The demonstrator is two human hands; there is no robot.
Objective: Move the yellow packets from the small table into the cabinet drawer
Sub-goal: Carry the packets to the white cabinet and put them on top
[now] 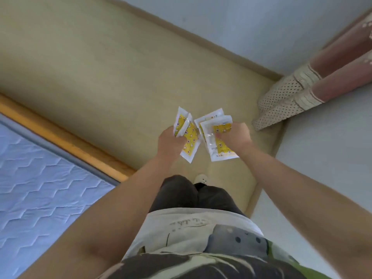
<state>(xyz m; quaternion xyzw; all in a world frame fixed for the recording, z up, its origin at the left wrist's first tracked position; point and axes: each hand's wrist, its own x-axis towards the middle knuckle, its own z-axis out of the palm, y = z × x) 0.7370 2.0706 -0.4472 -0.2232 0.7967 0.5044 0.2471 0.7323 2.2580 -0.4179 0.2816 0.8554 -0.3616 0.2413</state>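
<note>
Two yellow-and-white plastic packets (188, 137) are gripped in the closed left hand (168, 140); two further yellow packets (216, 135) are clasped in the closed right hand (235, 135), above the pale wooden floor (100, 77).

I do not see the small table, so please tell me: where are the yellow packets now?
In the head view the yellow packets are off the table, held in both hands: some in the left hand, some in the right hand, above the floor, in front of the person.
</note>
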